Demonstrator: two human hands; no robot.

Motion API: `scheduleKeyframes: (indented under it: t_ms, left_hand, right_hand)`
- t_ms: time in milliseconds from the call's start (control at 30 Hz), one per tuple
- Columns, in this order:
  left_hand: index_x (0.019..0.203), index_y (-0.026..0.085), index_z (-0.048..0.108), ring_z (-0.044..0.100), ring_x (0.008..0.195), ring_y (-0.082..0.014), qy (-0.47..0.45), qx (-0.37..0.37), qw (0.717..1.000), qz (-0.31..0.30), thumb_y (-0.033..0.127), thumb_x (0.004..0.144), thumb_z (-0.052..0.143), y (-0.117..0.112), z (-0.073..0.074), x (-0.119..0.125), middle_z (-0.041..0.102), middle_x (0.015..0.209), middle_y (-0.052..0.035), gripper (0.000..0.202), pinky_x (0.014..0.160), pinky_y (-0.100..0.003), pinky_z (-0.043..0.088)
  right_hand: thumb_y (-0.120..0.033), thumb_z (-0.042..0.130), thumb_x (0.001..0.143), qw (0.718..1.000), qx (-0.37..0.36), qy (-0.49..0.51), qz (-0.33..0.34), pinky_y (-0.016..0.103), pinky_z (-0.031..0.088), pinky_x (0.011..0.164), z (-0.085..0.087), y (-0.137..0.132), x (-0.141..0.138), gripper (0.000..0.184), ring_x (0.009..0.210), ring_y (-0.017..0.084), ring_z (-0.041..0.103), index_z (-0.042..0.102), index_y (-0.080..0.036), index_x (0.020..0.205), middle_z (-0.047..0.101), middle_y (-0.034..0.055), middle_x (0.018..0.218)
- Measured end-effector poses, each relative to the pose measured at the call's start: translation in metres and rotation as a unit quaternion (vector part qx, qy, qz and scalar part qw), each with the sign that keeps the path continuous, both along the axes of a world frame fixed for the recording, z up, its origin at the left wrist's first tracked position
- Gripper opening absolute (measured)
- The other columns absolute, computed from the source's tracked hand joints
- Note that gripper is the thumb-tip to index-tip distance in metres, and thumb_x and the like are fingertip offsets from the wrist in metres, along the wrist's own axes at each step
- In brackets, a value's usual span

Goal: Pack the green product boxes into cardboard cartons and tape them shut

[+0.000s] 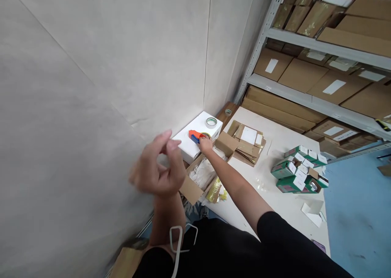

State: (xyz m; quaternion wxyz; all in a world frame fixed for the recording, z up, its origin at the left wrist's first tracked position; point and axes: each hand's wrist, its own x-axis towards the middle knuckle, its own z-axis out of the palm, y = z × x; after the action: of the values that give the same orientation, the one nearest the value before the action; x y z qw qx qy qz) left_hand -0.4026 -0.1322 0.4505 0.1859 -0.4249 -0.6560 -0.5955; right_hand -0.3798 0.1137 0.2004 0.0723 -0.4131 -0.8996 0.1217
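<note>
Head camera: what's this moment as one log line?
right hand: on dispenser, grip unclear | dispenser: on white box | left hand: raised, pinched, blurred

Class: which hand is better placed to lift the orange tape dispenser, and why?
Right: the right hand touches the tape dispenser on the white box; the left hand hangs nearer the body, away from it.

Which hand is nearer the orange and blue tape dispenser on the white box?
Right. The right hand is at the tape dispenser, touching its near end; the left hand is raised apart from it, nearer the camera.
</note>
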Motion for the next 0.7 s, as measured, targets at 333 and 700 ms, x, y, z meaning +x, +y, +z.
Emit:
scheduleKeyframes:
  t_ms: [333,700]
  left_hand:
    - [0.134,0.021,0.066,0.07,0.112,-0.0226,-0.003,-0.105,0.99,-0.091,0.025,0.097,0.058,0.123,-0.08,-0.007,0.072,0.123,-0.0108,0.038,0.096,-0.036,0.059]
    - [0.146,0.027,0.06,0.052,0.143,-0.0299,0.016,-0.239,0.878,-0.416,0.035,0.098,0.058,0.224,-0.171,0.152,0.056,0.154,-0.0085,0.049,0.124,-0.048,0.038]
  right_hand:
    - [-0.032,0.066,0.097,0.993,0.006,0.115,0.005,0.042,0.047,0.104,0.038,-0.013,0.084,0.047,0.128,0.03,0.054,0.059,-0.02,0.142,0.064,0.0127,0.138]
    - [-0.024,0.057,0.097,0.935,0.101,0.243,-0.236,0.05,0.046,0.111,0.035,-0.038,0.311,0.038,0.126,0.029,0.056,0.065,-0.022,0.134,0.065,0.0122,0.134]
